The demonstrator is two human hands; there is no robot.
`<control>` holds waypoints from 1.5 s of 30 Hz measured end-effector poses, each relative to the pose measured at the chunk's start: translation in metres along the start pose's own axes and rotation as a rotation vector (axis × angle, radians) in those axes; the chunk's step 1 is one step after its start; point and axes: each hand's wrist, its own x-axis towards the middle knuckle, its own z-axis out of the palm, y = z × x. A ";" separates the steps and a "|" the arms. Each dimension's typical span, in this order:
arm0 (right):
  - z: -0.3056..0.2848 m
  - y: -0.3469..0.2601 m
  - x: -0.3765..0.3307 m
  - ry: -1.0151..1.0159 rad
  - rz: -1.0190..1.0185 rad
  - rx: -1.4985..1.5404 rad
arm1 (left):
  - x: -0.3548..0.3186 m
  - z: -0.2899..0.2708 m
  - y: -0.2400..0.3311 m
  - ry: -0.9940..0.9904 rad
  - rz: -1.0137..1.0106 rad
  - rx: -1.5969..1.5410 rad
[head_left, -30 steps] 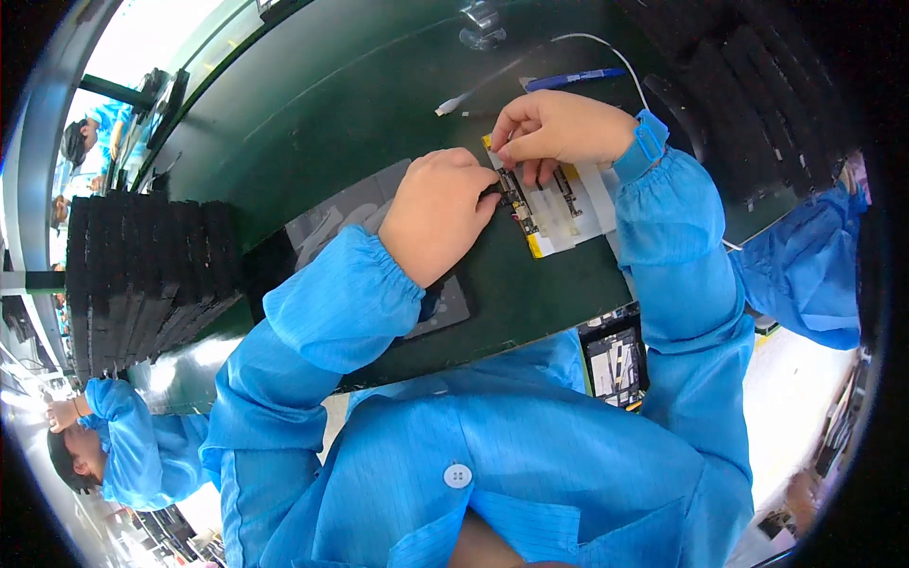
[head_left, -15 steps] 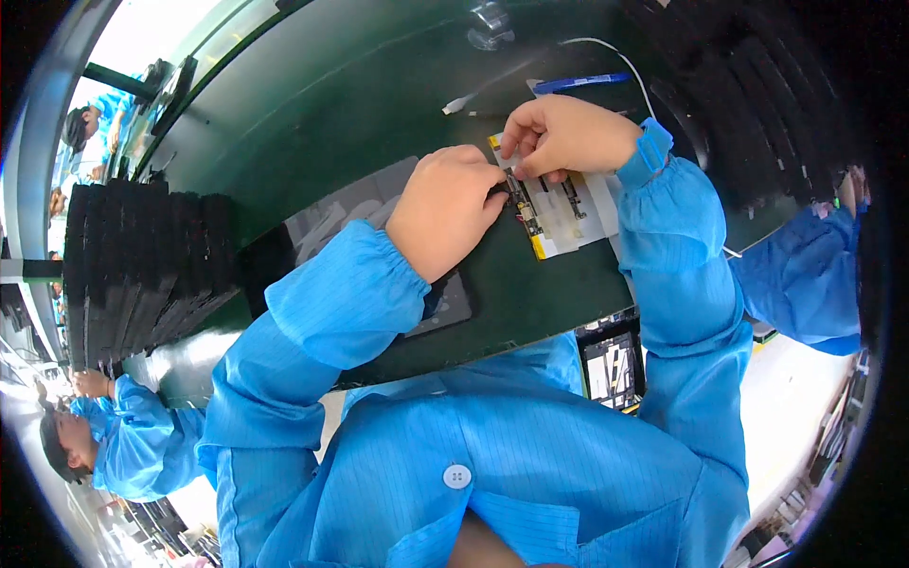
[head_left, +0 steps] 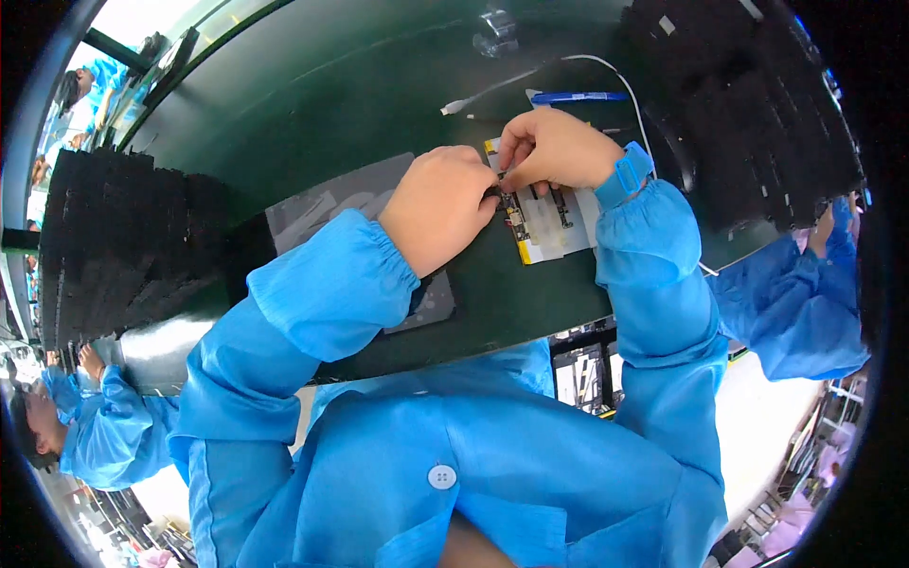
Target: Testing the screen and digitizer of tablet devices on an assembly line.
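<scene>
A flat white panel (head_left: 544, 248) with yellow ends lies on the dark green bench. A narrow circuit board (head_left: 514, 217) runs along its left side, and a second dark strip (head_left: 562, 206) is on its face. My left hand (head_left: 440, 206) is closed at the left edge of the panel, its thumb and fingertips pinching the circuit board. Across the upper part of the panel, my right hand (head_left: 563, 151) pinches at the same board, its fingertips almost touching the left ones. What lies between the right fingertips is too small to make out.
A grey plastic-like sheet (head_left: 327, 204) lies under my left forearm. Beyond my right hand are a blue pen-like tool (head_left: 582, 97) and a white cable (head_left: 516, 78). Black stacks stand at left (head_left: 123, 246) and right (head_left: 748, 104). Co-workers in blue sit on both sides.
The whole view has shifted slightly. My right hand has moved a little left along the panel, and its fingertips are closer to my left hand's. The left hand stays at the board's edge.
</scene>
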 end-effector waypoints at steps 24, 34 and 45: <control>0.018 0.027 -0.033 0.557 -0.178 -0.361 | -0.238 -0.085 -0.024 0.465 -0.714 0.152; 0.035 0.039 -0.034 0.755 -0.324 -0.849 | -0.234 -0.057 -0.010 0.723 -0.719 -0.793; 0.036 0.036 -0.034 0.801 -0.393 -0.912 | -0.214 -0.108 -0.065 0.692 -0.774 -1.713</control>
